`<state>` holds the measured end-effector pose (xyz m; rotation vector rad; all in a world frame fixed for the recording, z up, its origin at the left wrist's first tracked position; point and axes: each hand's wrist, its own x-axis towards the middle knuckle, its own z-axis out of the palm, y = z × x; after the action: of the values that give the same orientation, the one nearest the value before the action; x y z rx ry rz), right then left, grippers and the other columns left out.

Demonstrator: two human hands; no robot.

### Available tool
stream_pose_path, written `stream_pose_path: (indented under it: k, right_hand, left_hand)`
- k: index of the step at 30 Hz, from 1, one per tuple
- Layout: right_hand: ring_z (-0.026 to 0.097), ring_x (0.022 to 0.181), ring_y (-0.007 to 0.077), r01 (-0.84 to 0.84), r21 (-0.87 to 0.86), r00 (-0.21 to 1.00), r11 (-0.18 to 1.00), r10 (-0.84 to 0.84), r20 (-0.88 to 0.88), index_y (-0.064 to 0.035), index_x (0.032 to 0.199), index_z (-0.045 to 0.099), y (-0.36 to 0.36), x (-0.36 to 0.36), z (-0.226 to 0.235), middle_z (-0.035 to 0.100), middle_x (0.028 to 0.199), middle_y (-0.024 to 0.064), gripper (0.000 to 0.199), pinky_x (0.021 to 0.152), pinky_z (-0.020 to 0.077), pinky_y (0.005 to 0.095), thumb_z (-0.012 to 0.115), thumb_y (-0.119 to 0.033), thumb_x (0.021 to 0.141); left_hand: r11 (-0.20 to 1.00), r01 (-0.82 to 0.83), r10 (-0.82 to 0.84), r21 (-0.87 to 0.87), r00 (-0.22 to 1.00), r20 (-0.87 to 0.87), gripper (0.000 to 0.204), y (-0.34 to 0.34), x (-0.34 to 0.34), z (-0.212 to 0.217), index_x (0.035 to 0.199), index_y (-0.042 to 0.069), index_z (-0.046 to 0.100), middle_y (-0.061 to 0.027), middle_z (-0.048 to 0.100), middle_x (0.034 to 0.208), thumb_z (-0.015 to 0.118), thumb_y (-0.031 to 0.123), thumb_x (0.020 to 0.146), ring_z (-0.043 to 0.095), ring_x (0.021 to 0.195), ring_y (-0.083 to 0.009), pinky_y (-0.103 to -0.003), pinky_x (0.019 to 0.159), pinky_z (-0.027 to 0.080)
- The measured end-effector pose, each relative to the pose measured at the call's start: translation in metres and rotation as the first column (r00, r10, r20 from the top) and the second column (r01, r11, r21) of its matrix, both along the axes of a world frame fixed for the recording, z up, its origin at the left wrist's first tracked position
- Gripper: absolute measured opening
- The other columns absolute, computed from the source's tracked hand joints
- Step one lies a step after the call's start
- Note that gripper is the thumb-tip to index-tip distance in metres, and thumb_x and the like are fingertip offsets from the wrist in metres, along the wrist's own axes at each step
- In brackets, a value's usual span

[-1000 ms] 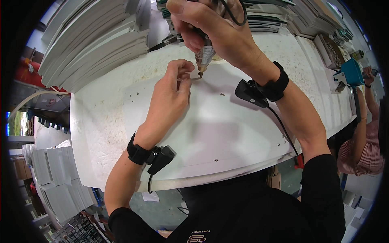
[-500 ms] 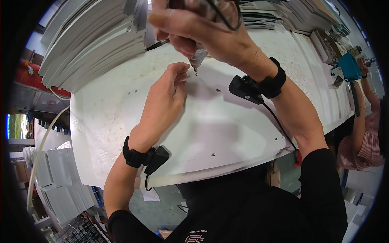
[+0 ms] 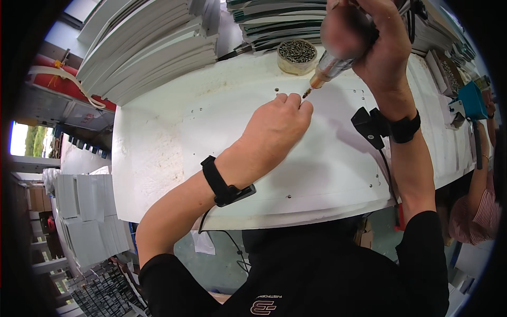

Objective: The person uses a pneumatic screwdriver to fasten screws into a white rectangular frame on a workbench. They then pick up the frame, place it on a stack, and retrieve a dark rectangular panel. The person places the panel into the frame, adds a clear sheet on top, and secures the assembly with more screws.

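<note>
A power screwdriver (image 3: 331, 66) is gripped in my right hand (image 3: 388, 58), tilted so its tip points down and left. At that tip is a small dark screw (image 3: 306, 94). The closed fingers of my left hand (image 3: 280, 124) pinch at the screw, just above the white panel (image 3: 237, 174); the fingertips are partly hidden. Several screws sit in the panel's surface, one of them a single screw (image 3: 289, 196) near the front edge. Just beyond the driver tip stands a round tub (image 3: 297, 67) full of small screws.
White panels (image 3: 158, 50) are stacked at the back left, with more green-edged boards (image 3: 280, 16) at the back. A long box (image 3: 443, 71) of small parts and a teal holder (image 3: 471, 100) stand on the right. Another person's striped sleeve (image 3: 475, 211) shows at far right.
Both hands and the screwdriver have moved right across the panel. My left fingers have come to the driver tip. The tub of screws has come into sight.
</note>
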<state>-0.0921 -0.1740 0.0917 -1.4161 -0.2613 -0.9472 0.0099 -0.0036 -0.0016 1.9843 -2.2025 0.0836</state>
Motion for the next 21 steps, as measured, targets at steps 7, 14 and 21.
stream_pose_path:
  k: [7, 14, 21]
  right_hand:
    - [0.046, 0.041, 0.0063, -0.026, 0.028, 0.998, 0.999, 0.025, 0.056, -0.009, 0.092, 0.048, 0.001, -0.003, 0.002, 0.058, 0.078, 0.0024, 0.028, 0.04, 0.0441, 0.0227, 0.055, -0.033, 0.105]
    - [0.049, 0.042, 0.006, -0.143, 0.051, 0.974, 0.988, 0.131, 0.185, -0.0069, 0.101, 0.051, 0.022, -0.008, 0.01, 0.062, 0.084, 0.0051, 0.023, 0.036, 0.047, 0.0217, 0.049, -0.029, 0.108]
    - [0.054, 0.047, 0.0124, -0.52, 0.068, 0.849, 0.851, 0.507, 0.146, -0.0056, 0.117, 0.053, 0.064, -0.005, 0.026, 0.065, 0.093, 0.0094, 0.031, 0.042, 0.0516, 0.0308, 0.035, -0.03, 0.113]
  left_hand:
    - [0.989, -0.141, 0.139, 0.042, 0.989, 0.051, 0.016, 0.009, -0.004, -0.002, 0.102, -0.001, 0.055, -0.0144, 0.061, 0.093, 0.064, 0.0, 0.089, 0.065, 0.088, -0.0309, -0.041, 0.074, 0.058]
    - [0.959, -0.267, 0.139, -0.092, 0.73, -0.669, 0.017, 0.088, -0.026, 0.009, 0.102, 0.001, 0.059, -0.0123, 0.064, 0.082, 0.07, -0.001, 0.088, 0.066, 0.071, -0.0291, -0.036, 0.062, 0.054]
    - [0.854, -0.461, 0.323, 0.241, 0.108, -0.94, 0.013, 0.168, -0.051, 0.0, 0.102, -0.001, 0.06, -0.0089, 0.072, 0.097, 0.07, 0.004, 0.096, 0.072, 0.084, -0.014, -0.028, 0.076, 0.058]
